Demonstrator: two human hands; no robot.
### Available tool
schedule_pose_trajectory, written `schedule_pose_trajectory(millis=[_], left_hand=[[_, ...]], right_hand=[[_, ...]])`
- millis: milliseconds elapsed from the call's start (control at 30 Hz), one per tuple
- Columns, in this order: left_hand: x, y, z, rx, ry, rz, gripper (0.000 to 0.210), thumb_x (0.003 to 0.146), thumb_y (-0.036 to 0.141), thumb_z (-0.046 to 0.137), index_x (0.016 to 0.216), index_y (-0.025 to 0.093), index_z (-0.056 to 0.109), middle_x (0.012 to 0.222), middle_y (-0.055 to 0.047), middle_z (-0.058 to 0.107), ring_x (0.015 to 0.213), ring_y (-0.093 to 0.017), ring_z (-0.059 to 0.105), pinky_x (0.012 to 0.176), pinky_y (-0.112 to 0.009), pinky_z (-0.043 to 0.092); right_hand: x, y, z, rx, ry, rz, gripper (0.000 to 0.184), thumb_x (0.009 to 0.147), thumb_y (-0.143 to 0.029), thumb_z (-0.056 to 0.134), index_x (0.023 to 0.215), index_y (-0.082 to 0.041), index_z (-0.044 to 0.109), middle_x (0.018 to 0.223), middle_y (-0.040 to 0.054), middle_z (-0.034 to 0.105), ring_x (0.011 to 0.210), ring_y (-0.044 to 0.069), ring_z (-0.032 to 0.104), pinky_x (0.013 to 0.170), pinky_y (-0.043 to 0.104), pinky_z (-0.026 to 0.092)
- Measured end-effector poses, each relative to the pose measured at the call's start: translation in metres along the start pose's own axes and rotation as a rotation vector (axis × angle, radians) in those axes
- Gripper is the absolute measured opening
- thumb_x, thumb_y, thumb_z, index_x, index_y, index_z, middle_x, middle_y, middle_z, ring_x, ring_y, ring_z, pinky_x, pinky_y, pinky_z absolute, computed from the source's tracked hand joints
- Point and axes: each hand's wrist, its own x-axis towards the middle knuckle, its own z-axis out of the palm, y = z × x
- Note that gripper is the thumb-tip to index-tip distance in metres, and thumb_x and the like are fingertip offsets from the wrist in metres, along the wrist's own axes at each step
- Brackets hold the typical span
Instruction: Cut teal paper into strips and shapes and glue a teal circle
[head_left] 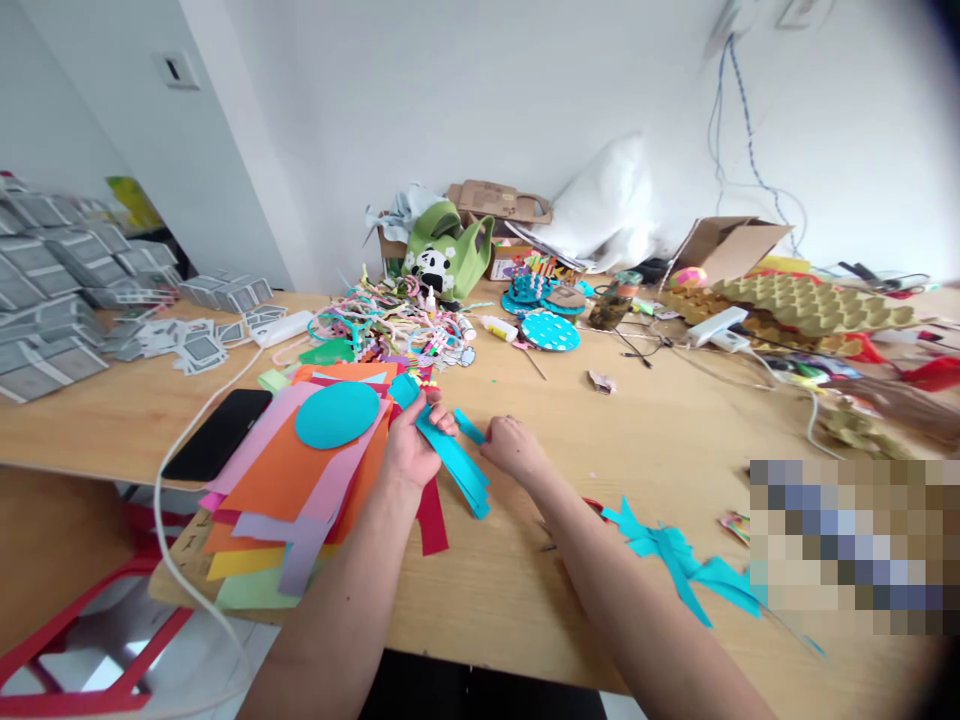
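My left hand [418,440] is closed around a bundle of turquoise paper strips [459,468], which slants down to the right over the table. Just to the right, my right hand [514,447] has its fingers closed on a short turquoise paper strip [470,428]. A turquoise paper circle [337,415] lies on a stack of coloured paper sheets [277,470] beside my left forearm. Turquoise paper scraps [667,550] lie to the right of my right forearm, near scissors [595,507] that it partly hides.
A black phone [217,433] and a white cable [160,510] lie at the left. Behind my hands are pipe cleaners [390,320], a green panda bag [442,260], a dotted turquoise disc [550,331] and a jar [615,300]. Egg trays [817,305] stand at the right.
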Motion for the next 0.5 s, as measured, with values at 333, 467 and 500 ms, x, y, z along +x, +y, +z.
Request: schedule_pose_trajectory(millis=[333,467,500], left_hand=[[0.001,0.000,-0.003,0.014,-0.008,0.021,0.025,0.093,0.024,0.045,0.075,0.013,0.058,0.052,0.003,0.039,0.047,-0.008,0.041,0.048,-0.020,0.037],[0.002,0.001,-0.004,0.008,0.001,0.012,0.027,0.093,0.023,0.043,0.075,0.012,0.058,0.052,0.003,0.039,0.047,-0.008,0.041,0.049,-0.020,0.037],[0.002,0.001,-0.004,0.008,0.005,0.007,0.027,0.094,0.023,0.042,0.075,0.012,0.058,0.052,0.003,0.039,0.047,-0.008,0.041,0.049,-0.020,0.037]], right_hand=[[0.008,0.006,0.001,0.198,-0.065,-0.001,0.009,0.064,-0.017,0.064,0.072,-0.017,0.062,0.084,0.0082,0.069,0.081,0.021,0.063,0.059,0.024,0.038],[0.009,0.008,0.000,0.354,-0.023,-0.029,0.008,0.063,-0.010,0.060,0.063,-0.017,0.057,0.074,0.0049,0.068,0.076,0.019,0.063,0.058,0.024,0.039],[0.008,0.009,-0.002,0.409,-0.012,-0.032,0.009,0.063,-0.009,0.060,0.063,-0.017,0.056,0.072,0.0044,0.068,0.073,0.018,0.063,0.057,0.024,0.039]])
